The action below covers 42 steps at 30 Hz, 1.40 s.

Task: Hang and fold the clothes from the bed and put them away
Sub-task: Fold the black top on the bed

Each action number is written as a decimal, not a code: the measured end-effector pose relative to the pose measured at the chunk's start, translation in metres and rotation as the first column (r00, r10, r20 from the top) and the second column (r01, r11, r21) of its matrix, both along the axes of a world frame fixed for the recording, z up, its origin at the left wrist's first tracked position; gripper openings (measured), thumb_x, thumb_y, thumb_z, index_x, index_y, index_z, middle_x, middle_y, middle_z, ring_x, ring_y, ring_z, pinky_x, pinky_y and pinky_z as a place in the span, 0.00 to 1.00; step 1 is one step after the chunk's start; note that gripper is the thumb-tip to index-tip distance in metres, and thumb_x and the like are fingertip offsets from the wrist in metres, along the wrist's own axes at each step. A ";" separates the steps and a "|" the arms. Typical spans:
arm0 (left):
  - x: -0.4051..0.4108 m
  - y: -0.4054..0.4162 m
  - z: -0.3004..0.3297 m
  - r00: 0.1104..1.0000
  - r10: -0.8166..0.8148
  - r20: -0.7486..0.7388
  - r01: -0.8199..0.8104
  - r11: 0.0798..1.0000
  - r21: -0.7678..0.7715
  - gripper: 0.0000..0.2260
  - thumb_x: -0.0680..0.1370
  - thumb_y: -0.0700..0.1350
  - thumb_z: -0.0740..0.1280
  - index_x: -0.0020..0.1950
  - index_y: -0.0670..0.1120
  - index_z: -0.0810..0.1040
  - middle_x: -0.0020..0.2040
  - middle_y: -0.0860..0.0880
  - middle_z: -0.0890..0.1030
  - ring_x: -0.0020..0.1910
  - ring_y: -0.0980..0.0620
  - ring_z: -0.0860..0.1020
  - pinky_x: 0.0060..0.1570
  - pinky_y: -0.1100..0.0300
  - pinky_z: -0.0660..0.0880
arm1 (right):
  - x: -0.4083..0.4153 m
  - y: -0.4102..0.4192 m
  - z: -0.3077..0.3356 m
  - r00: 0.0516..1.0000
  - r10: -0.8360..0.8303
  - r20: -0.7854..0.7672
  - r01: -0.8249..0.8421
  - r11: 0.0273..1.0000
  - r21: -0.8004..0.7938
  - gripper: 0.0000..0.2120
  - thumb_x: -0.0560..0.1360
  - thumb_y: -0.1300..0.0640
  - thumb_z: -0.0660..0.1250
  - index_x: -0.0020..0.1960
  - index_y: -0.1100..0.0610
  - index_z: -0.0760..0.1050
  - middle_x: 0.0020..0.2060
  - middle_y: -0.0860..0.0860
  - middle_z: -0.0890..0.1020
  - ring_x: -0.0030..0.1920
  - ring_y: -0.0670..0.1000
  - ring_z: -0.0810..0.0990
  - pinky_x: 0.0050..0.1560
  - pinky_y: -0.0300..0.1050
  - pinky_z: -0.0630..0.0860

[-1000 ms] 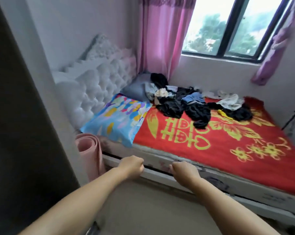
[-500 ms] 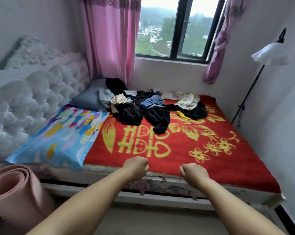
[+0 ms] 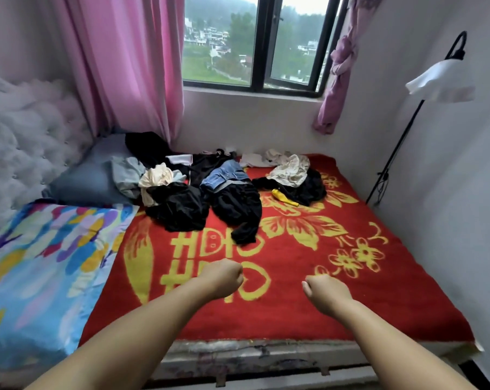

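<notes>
A loose heap of clothes lies at the far side of the bed under the window: black garments (image 3: 181, 206), a blue piece (image 3: 224, 174), a cream top (image 3: 156, 177) and a white garment (image 3: 290, 168) on more black cloth, with a yellow item (image 3: 284, 197) beside it. The bed is covered by a red blanket (image 3: 308, 277) with yellow patterns. My left hand (image 3: 224, 277) and my right hand (image 3: 325, 292) are held out over the near part of the blanket, both curled into fists and holding nothing, well short of the clothes.
A colourful pillow (image 3: 46, 263) and a grey pillow (image 3: 89, 175) lie at the left by the tufted white headboard (image 3: 21, 142). Pink curtains (image 3: 125, 66) frame the window. A floor lamp (image 3: 438, 83) stands at the right wall. The bed's near edge (image 3: 266, 358) is just below my arms.
The view has moved closer to the bed and turned right; my fists now hang over the blanket instead of in front of the bed frame. The pink roll has left the view.
</notes>
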<state>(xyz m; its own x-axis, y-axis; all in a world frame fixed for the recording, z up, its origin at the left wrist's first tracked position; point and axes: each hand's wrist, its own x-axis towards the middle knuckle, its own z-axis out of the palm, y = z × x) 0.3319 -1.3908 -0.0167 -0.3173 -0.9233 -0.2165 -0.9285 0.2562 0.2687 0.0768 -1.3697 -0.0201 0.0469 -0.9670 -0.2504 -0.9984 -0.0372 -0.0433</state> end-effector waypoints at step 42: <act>-0.091 -0.488 -0.423 0.914 0.270 0.304 -0.305 0.949 0.075 0.37 0.77 0.56 0.64 0.78 0.56 0.45 0.77 0.41 0.49 0.75 0.41 0.53 0.66 0.43 0.62 | -0.045 -0.422 -0.454 0.974 0.190 0.121 -0.213 0.952 0.219 0.31 0.81 0.42 0.41 0.68 0.45 0.19 0.66 0.50 0.18 0.67 0.50 0.17 0.63 0.55 0.16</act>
